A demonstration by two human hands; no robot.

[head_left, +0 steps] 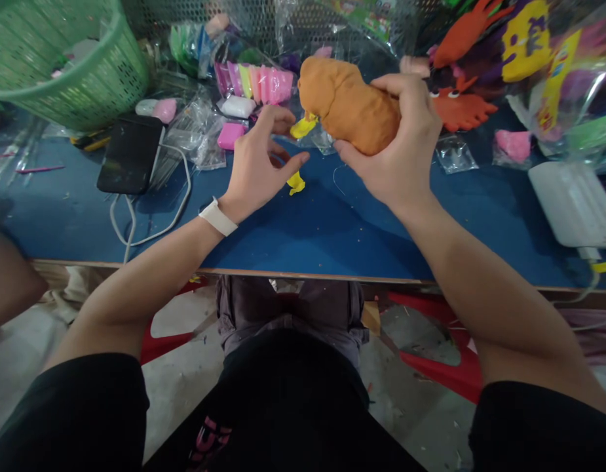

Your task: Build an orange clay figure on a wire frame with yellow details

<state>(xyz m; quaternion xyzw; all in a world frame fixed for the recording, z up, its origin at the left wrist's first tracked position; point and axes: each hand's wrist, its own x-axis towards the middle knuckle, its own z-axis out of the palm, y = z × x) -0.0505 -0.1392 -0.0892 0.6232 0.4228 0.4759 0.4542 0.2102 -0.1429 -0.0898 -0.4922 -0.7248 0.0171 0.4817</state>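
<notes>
My right hand point(405, 137) is wrapped around a large lump of orange modelling clay point(354, 105), held above the blue table. The lump is rounded, with a narrower knob at its left end. Close to that knob is my left hand point(263, 157), its thumb and fingers apart. A crumpled yellow piece point(303, 126) lies between its fingertips and the lump; I cannot tell whether it touches either one. Another yellow scrap point(296, 185) shows on the table just below my left thumb.
A green basket point(130, 72) stands at the back left, with a black power bank point(130, 154) and white cable before it. Wrapped coloured clay point(256, 82) lies at the back. An orange crab figure point(460, 108) and a white device point(572, 203) are on the right.
</notes>
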